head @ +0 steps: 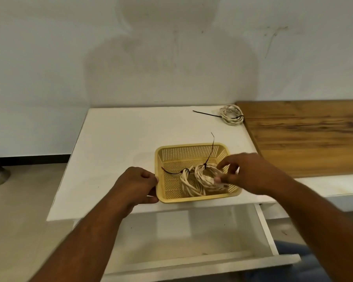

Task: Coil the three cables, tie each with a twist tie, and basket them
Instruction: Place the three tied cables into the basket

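White table [114,139]: right hand [251,174] lowers coil [206,176] into basket [161,157].

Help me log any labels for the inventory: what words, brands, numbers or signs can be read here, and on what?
None: no readable text in the head view.
Yellow basket: no label shows.
Coiled cables in the basket: no print shows.
Third coil on the white table: too small to tell.

White table [118,139], open drawer [192,241] (pulled out below), wooden board [306,135], grey wall [69,58]
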